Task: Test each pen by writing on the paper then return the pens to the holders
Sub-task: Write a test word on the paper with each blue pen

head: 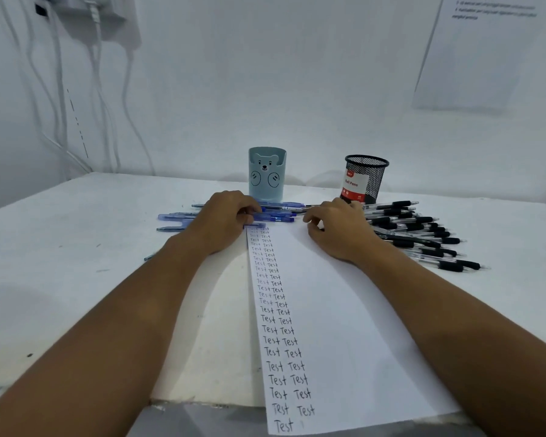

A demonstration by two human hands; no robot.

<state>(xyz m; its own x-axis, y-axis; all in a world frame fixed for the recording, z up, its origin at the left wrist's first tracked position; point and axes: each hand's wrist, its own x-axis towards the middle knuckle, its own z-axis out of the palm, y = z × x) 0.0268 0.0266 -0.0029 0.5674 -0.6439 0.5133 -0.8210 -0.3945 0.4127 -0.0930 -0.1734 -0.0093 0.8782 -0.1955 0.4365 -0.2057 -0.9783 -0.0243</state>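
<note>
Curling round slim blue plastic pens [276,218], left hand [223,220] fingers clamp; right hand [336,228] fingers hang loose.

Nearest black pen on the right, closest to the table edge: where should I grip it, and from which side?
Judging by its pose, pinch the nearest black pen from above at its dark rubber grip. It lies flat at the near edge of the black pens, tip pointing right, so its near side is free; the right hand is closest.
</note>
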